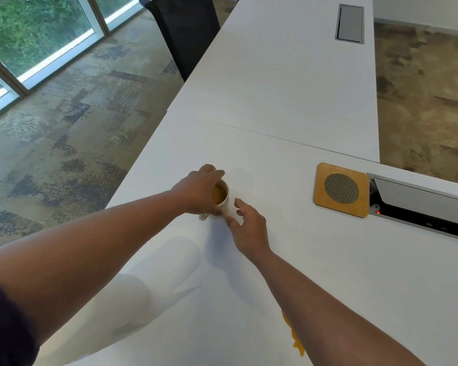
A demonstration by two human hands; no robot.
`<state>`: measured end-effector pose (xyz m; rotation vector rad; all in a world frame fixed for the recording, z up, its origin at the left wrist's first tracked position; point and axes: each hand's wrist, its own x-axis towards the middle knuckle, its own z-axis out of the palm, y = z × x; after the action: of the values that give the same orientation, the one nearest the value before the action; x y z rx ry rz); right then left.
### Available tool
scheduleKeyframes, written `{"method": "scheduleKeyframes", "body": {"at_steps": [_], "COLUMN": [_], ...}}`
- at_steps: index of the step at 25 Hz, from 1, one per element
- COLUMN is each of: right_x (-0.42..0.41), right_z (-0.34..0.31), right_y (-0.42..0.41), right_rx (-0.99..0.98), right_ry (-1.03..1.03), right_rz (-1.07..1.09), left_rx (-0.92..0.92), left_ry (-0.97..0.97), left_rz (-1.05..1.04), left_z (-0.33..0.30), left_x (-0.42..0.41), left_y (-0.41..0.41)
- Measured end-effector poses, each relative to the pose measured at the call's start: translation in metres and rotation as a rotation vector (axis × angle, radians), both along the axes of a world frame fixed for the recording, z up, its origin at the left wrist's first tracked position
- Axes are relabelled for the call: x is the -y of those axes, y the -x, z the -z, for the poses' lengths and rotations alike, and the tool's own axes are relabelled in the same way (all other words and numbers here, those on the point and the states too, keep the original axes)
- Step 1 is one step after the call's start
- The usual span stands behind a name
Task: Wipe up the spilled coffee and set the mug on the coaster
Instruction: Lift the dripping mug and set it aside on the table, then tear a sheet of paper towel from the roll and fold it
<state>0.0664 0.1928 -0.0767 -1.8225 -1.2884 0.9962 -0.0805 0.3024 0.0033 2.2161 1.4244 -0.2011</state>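
A white mug [221, 195] with brown coffee in it stands on the white table [275, 101], near its left edge. My left hand [200, 192] grips the mug from the left, fingers curled round its rim and side. My right hand [247, 225] hovers just right of the mug with its fingers spread, holding nothing; its thumb tip is close to the mug's base. A square wooden coaster [341, 190] with a round mesh centre lies to the right. A yellow cloth [294, 336] peeks out from under my right forearm. No spill is visible.
A cable tray with an open lid [418, 204] sits right beside the coaster, a red light inside. A second closed cable hatch [350, 22] lies far up the table. A black chair [188, 30] stands at the table's left side. Carpet floor lies on both sides.
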Motion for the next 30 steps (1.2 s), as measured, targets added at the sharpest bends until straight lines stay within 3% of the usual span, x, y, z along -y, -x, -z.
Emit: {"method": "scheduleKeyframes", "body": {"at_steps": [6,12,22,30], "right_x": [0.015,0.037,0.130,0.159], "right_z": [-0.007,-0.027,-0.082,-0.112], "right_y": [-0.010,-0.002,0.071,0.135], "right_rx": [-0.022,-0.060,-0.102,-0.014], "right_ry": [0.044,0.042,0.037,-0.018], "right_rz": [-0.027,-0.072,-0.460,-0.649], "left_rx": [-0.008,0.111,0.020,-0.056], "left_ry": [-0.041,-0.103,0.002,0.062], "left_rz": [0.004,0.001,-0.092,-0.229], "left_z": [-0.013,-0.040,-0.129,-0.131], "left_x": [0.012,0.046,0.141,0.205], "left_y": [0.004,0.014,0.119,0.193]}}
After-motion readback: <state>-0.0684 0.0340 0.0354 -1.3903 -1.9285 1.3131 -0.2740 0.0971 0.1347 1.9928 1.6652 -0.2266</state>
